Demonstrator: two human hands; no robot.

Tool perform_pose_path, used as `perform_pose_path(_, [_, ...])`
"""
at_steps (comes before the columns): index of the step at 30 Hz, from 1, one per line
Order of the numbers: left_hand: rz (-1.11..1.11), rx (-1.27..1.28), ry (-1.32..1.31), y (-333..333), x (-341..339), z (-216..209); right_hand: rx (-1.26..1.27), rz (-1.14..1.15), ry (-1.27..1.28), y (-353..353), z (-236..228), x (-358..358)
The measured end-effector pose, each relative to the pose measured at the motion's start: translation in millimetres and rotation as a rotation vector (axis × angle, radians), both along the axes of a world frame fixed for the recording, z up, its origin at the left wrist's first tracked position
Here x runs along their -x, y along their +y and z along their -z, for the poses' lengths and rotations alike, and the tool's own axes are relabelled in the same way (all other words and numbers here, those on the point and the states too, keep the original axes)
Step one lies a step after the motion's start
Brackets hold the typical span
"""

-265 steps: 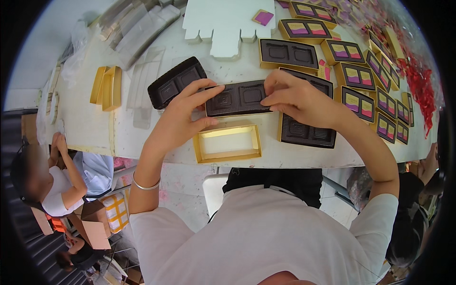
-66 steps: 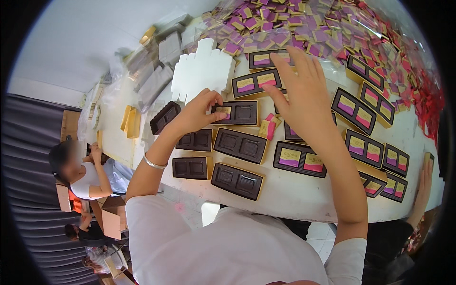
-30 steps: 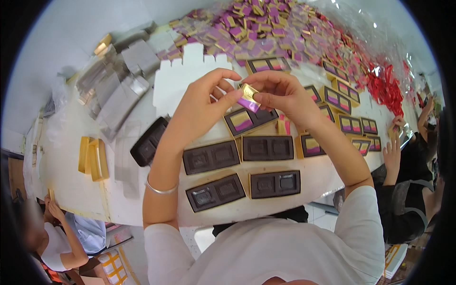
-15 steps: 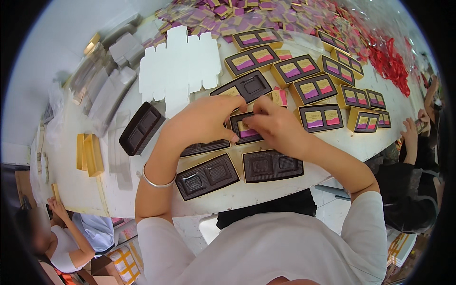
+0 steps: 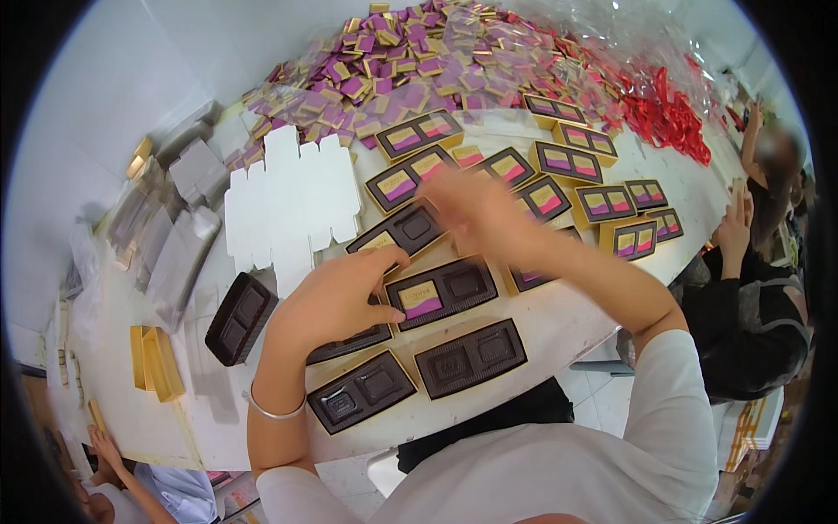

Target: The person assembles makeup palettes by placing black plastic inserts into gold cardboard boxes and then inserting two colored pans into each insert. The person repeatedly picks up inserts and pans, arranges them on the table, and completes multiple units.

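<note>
My left hand [image 5: 336, 301] curves around the left end of a gold box with a dark two-compartment tray [image 5: 463, 281]. Its thumb and fingers are apart, the thumb tip close to a gold-and-purple wrapped square [image 5: 421, 301] in the left compartment. The right compartment is bare. My right hand [image 5: 480, 214] is smeared by motion above the boxes behind, so what its fingers hold cannot be seen. Beyond my left fingers lies another box [image 5: 415, 229] with one wrapped square. Nearer me are two boxes with bare trays, one left [image 5: 362, 390] and one right [image 5: 471, 360].
Filled boxes [image 5: 607, 203] stand at the right. A purple-and-gold heap [image 5: 375, 74] and red ribbons [image 5: 663, 109] cover the back. At left are white cardboard blanks [image 5: 292, 205], a loose dark tray [image 5: 242, 319] and gold sleeves [image 5: 157, 362]. Other people's hands show at both sides.
My right hand has lifted off the wrapped square and moved away toward the boxes behind. The square stays in the left compartment. The whole view has shifted, showing more of the heap.
</note>
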State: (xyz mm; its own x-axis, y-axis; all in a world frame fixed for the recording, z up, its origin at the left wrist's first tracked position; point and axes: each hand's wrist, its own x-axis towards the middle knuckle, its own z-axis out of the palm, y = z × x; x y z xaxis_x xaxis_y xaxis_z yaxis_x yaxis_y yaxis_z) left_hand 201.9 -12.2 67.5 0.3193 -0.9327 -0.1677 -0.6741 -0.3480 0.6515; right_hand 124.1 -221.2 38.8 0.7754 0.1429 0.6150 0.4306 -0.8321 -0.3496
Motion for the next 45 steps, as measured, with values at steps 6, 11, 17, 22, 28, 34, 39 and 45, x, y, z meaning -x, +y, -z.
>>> perform_pose_path(6, [-0.060,0.075,-0.067,-5,-1,-20,0.388,0.282,-0.127,-154,-5,-89])
perform_pose_path(11, [-0.145,0.075,-0.121,8,0,-28,0.587,0.309,0.344,-192,-5,-96])
perform_pose_path(17, [-0.160,0.051,-0.135,2,-3,-39,0.534,0.488,0.138,-230,-16,-129])
perform_pose_path(22, [-0.186,0.072,-0.160,5,-6,-41,0.458,0.380,0.601,-172,-7,-189])
perform_pose_path(28, [-0.204,0.111,-0.184,6,-9,-43,0.546,0.463,0.172,-180,30,-229])
perform_pose_path(34, [-0.214,0.203,-0.197,4,-11,-40,0.233,0.396,0.030,-196,20,-232])
perform_pose_path(39, [-0.234,0.311,0.156,-5,-14,-40,-0.980,0.313,0.137,-206,-12,-201])
perform_pose_path(45, [-0.495,0.720,1.362,-19,-10,-19,-0.728,-0.110,0.322,-65,-65,-102])
